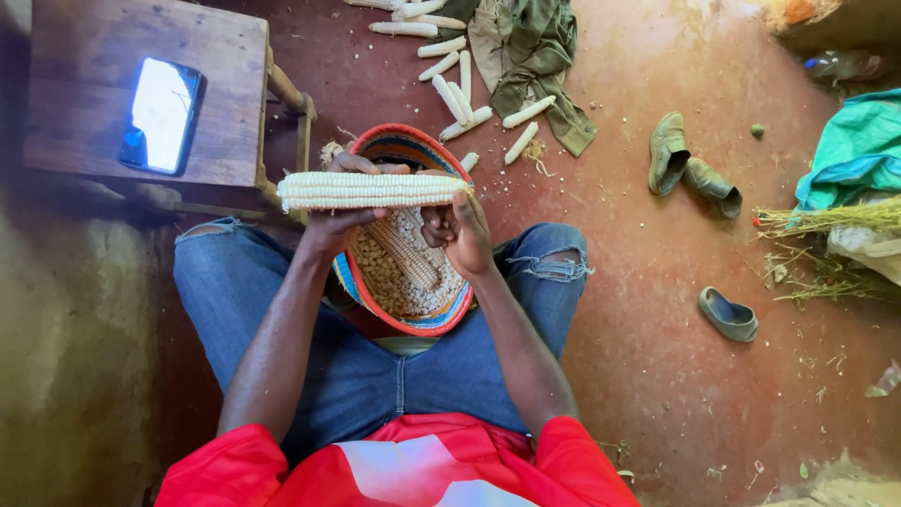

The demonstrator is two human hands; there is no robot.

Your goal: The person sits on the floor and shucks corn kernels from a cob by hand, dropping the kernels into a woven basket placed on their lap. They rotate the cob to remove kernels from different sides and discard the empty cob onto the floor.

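Woven basket (450,317) of loose kernels sits on the lap. Above it the left hand (340,221) clamps the corn cob (371,190); the right hand (462,230) pinches its end (kernels could scatter onto the floor).

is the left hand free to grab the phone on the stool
Probably not as things stand: the left hand grips the corn cob over the basket. The phone lies uncovered on the stool on that side, so nothing else blocks it.
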